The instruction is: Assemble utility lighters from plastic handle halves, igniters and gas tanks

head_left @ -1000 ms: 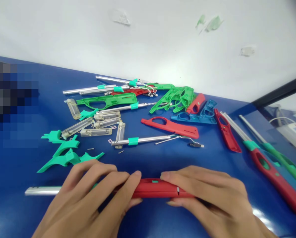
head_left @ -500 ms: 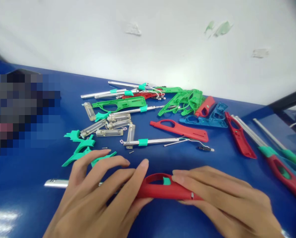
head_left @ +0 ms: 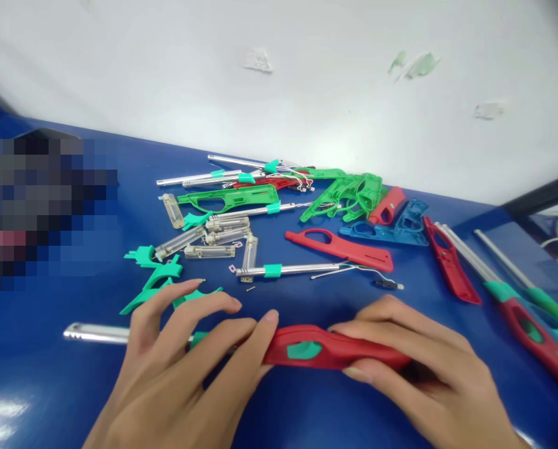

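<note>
Between my hands lies a red gas lighter [head_left: 335, 344], held level above the blue table [head_left: 302, 411]. Its silver tube [head_left: 96, 333] points left, and a green trigger [head_left: 303, 350] shows in the opening of the handle. My left hand [head_left: 189, 368] is closed around the front of the handle and the base of the tube, which its fingers partly hide. At the handle's rear end, my right hand [head_left: 428, 374] pinches it between thumb and fingers. Beyond the hands lie green triggers [head_left: 166, 269] and a metal lighter tube [head_left: 302, 269] with wires.
Clear fuel tanks [head_left: 209, 251] lie in the middle left. Behind them are green handle shells [head_left: 232, 198], a blue shell [head_left: 391, 232] and a red shell [head_left: 339, 247]. Assembled lighters [head_left: 531, 330] rest at the right. A white wall [head_left: 307, 93] closes off the back.
The red lighter has been rolled about its length, so its side and more of the green trigger face me. My right thumb has moved onto the handle's near side.
</note>
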Tool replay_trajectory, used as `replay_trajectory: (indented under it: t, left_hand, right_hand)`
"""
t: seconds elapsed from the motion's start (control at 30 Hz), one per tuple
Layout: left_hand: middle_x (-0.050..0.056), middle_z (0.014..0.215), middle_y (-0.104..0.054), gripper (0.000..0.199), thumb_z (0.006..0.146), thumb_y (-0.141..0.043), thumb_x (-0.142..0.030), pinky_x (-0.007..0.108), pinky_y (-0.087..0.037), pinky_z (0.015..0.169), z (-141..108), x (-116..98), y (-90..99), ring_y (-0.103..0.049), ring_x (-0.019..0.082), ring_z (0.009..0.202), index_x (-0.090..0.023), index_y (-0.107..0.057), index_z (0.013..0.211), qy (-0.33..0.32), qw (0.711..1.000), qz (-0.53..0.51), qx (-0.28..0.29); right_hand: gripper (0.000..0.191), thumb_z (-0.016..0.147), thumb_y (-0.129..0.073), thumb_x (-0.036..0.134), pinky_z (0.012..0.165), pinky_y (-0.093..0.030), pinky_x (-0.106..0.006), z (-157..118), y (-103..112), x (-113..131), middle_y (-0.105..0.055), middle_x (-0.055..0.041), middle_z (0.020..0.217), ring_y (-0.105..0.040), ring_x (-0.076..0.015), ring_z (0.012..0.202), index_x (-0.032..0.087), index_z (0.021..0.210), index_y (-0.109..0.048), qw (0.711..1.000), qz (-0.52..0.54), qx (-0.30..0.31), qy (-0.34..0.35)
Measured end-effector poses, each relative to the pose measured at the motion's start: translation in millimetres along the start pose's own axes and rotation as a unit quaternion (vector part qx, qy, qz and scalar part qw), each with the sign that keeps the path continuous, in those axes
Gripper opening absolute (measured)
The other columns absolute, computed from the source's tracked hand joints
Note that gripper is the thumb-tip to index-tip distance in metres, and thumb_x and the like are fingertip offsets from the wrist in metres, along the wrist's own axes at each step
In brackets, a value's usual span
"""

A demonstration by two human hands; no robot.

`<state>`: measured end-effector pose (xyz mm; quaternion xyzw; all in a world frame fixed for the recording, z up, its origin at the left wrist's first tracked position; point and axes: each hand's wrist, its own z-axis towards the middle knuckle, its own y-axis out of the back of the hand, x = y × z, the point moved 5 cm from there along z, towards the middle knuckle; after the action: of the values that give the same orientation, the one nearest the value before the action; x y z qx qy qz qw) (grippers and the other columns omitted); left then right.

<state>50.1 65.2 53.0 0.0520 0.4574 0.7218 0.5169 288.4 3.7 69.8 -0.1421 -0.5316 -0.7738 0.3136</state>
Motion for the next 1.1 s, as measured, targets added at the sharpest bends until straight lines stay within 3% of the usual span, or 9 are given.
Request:
replay_trajectory:
  t: [0.13, 0.23, 0.37, 0.53, 0.67, 0.8, 0.93, 1.0, 1.1]
  left_hand:
    - [-0.006, 0.104, -0.081, 0.026, 0.110, -0.061, -0.013, 0.043, -0.033, 0.127, 3, 2, -1.7, -0.064, 0.020, 0.114, -0.029, -0.078, 0.121, 0.004, 1.000, -0.009, 0.000]
    - [-0.006, 0.106, -0.081, 0.029, 0.109, -0.060, -0.010, 0.044, -0.032, 0.128, 1, 2, -1.1, -0.063, 0.021, 0.114, -0.030, -0.078, 0.119, 0.002, 1.000, -0.009, 0.008]
    - [-0.004, 0.110, -0.080, 0.034, 0.108, -0.060, -0.007, 0.047, -0.032, 0.128, -3, 2, -2.8, -0.062, 0.023, 0.117, -0.031, -0.077, 0.125, -0.005, 1.000, -0.014, 0.014]
    - [-0.004, 0.111, -0.080, 0.031, 0.111, -0.059, -0.014, 0.042, -0.032, 0.127, 3, -2, -9.9, -0.062, 0.021, 0.120, -0.031, -0.077, 0.129, -0.020, 0.998, -0.020, 0.054]
    - [-0.009, 0.095, -0.080, 0.029, 0.114, -0.054, -0.014, 0.037, -0.032, 0.127, 9, -9, -8.8, -0.068, 0.015, 0.105, -0.031, -0.077, 0.108, -0.026, 0.999, -0.025, 0.015]
    - [-0.009, 0.088, -0.081, 0.026, 0.115, -0.055, -0.018, 0.037, -0.034, 0.127, 10, -17, -7.3, -0.070, 0.013, 0.090, -0.027, -0.076, 0.102, -0.048, 0.998, 0.006, -0.032]
    - [-0.010, 0.097, -0.082, 0.022, 0.115, -0.057, -0.022, 0.037, -0.030, 0.132, 9, -15, -3.5, -0.069, 0.014, 0.109, -0.030, -0.077, 0.111, -0.038, 0.999, 0.007, 0.003]
    - [-0.008, 0.108, -0.082, 0.020, 0.114, -0.061, -0.029, 0.040, -0.025, 0.135, 7, -9, 4.4, -0.065, 0.018, 0.123, -0.032, -0.076, 0.126, -0.042, 0.998, 0.036, 0.014]
    - [-0.001, 0.129, -0.079, 0.043, 0.111, -0.064, -0.040, 0.046, -0.025, 0.135, -1, 8, 16.4, -0.060, 0.025, 0.134, -0.030, -0.063, 0.153, -0.040, 0.992, 0.105, 0.056]
  right_hand:
    - [0.015, 0.105, -0.077, 0.030, 0.075, -0.067, -0.018, -4, -1, 1, -0.081, -0.0012, 0.098, -0.081, -0.0133, 0.080, 0.026, 0.119, -0.075, 0.999, -0.019, 0.020, 0.018]
    - [0.013, 0.109, -0.071, 0.036, 0.075, -0.069, -0.019, -9, -3, 0, -0.083, -0.0010, 0.099, -0.083, -0.0152, 0.083, 0.027, 0.119, -0.070, 0.999, -0.027, 0.035, 0.022]
    - [0.024, 0.111, -0.067, 0.044, 0.079, -0.071, -0.024, -9, -6, 2, -0.086, -0.0022, 0.103, -0.085, -0.0179, 0.086, 0.026, 0.127, -0.069, 0.996, -0.072, 0.040, 0.033]
    - [0.024, 0.110, -0.068, 0.029, 0.084, -0.073, -0.029, -13, -6, 1, -0.088, -0.0020, 0.109, -0.086, -0.0211, 0.092, 0.026, 0.134, -0.072, 0.995, -0.060, 0.051, 0.068]
    - [0.045, 0.104, -0.070, 0.016, 0.090, -0.074, -0.029, -24, -5, -4, -0.087, -0.0001, 0.126, -0.087, -0.0230, 0.105, 0.027, 0.147, -0.067, 0.991, -0.070, 0.089, 0.071]
    - [0.038, 0.104, -0.066, 0.012, 0.092, -0.072, -0.024, -22, 0, 1, -0.088, -0.0035, 0.118, -0.088, -0.0206, 0.097, 0.022, 0.140, -0.071, 0.993, -0.043, 0.071, 0.084]
    - [0.022, 0.109, -0.060, 0.016, 0.095, -0.067, -0.017, -13, 0, 8, -0.090, -0.0044, 0.110, -0.088, -0.0155, 0.093, 0.017, 0.128, -0.073, 0.992, -0.068, 0.035, 0.103]
    - [0.019, 0.114, -0.057, 0.021, 0.092, -0.066, -0.014, -8, 1, 12, -0.090, -0.0032, 0.104, -0.087, -0.0125, 0.090, 0.018, 0.122, -0.074, 0.991, -0.069, 0.017, 0.109]
    - [0.021, 0.117, -0.055, 0.025, 0.086, -0.065, -0.009, -1, 2, 14, -0.089, -0.0016, 0.098, -0.085, -0.0094, 0.088, 0.020, 0.115, -0.075, 0.993, -0.067, -0.005, 0.098]
